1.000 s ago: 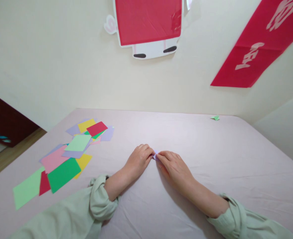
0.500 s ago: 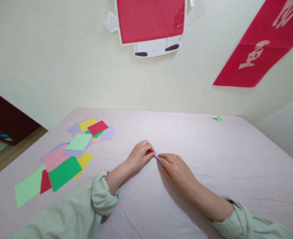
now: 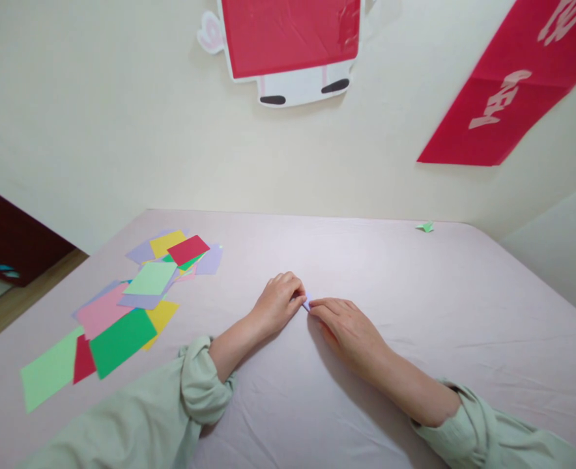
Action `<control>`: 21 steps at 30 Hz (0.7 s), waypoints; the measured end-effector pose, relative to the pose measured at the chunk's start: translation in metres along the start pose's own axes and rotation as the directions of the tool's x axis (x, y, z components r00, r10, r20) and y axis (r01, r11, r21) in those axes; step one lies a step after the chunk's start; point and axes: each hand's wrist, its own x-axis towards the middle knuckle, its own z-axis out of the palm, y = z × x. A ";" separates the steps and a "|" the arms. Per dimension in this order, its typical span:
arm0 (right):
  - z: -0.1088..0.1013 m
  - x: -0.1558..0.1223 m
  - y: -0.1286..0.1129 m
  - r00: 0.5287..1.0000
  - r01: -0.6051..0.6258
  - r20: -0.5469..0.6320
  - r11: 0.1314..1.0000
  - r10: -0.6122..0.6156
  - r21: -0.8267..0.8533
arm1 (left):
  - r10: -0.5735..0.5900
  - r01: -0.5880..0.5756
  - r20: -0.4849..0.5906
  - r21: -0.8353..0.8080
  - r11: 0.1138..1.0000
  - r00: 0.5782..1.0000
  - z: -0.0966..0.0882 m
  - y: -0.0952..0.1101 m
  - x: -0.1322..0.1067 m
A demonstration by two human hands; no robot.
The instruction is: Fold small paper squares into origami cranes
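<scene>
A small piece of folded lilac paper [image 3: 307, 303] sits between my two hands, mostly covered by the fingers. My left hand [image 3: 279, 301] pinches its left side between thumb and curled fingers. On the other side, the fingertips of my right hand [image 3: 349, 332] close on the paper's right edge, fingers held together. Both hands are low over the pale cloth-covered table [image 3: 278, 404]. How the paper is folded is too small to make out.
Loose coloured paper sheets [image 3: 124, 332] overlap on the table's left side. A small green folded paper piece [image 3: 425, 227] lies near the back right edge. Behind the table rises a wall [image 3: 136, 130] with a red banner [image 3: 483, 111] and a red-and-white cutout [image 3: 292, 39].
The view has shifted slightly. My hands keep nearly the same pose around the lilac paper, of which a narrower, slanted sliver now shows.
</scene>
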 end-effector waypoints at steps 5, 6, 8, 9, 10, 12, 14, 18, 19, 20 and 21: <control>-0.002 0.001 -0.001 1.000 0.003 0.017 1.000 -0.003 -0.018 | -0.017 0.017 -0.013 0.024 1.000 1.000 0.002 0.001 0.000; -0.002 0.001 -0.001 1.000 0.015 0.010 1.000 -0.015 -0.021 | -0.020 0.021 -0.015 0.026 0.999 1.000 0.003 0.002 0.000; -0.002 0.001 0.000 0.999 0.037 -0.006 0.999 -0.037 -0.023 | -0.028 0.028 -0.023 0.032 0.999 0.999 0.004 0.002 -0.001; -0.002 0.001 0.000 0.999 0.046 -0.011 0.999 -0.046 -0.022 | -0.031 0.032 -0.023 0.035 0.999 0.999 0.005 0.002 -0.001; -0.002 0.001 0.000 0.999 0.050 -0.016 0.998 -0.051 -0.022 | -0.036 0.037 -0.024 0.038 0.999 0.999 0.005 0.002 -0.001; -0.001 0.001 0.000 0.998 0.051 -0.024 0.998 -0.052 -0.025 | -0.044 0.045 -0.025 0.040 0.998 0.999 0.005 0.003 -0.001; 0.000 0.000 0.000 0.998 0.050 -0.028 0.998 -0.051 -0.027 | -0.047 0.048 -0.027 0.041 0.998 0.999 0.006 0.002 -0.001; 0.001 0.000 -0.001 0.999 0.050 -0.019 0.999 -0.050 -0.022 | -0.044 0.046 -0.042 0.046 0.998 0.998 0.008 0.001 -0.001; 0.001 0.000 0.000 0.999 0.049 -0.017 0.999 -0.050 -0.021 | -0.042 0.044 -0.045 0.047 0.998 0.998 0.008 0.001 -0.002; 0.001 0.000 0.000 0.999 0.048 -0.015 0.999 -0.049 -0.022 | -0.039 0.041 -0.049 0.047 0.998 0.998 0.008 0.001 -0.002; 0.002 -0.001 0.000 0.999 0.046 -0.016 0.999 -0.047 -0.025 | -0.035 0.038 -0.050 0.047 0.998 0.998 0.009 0.002 -0.002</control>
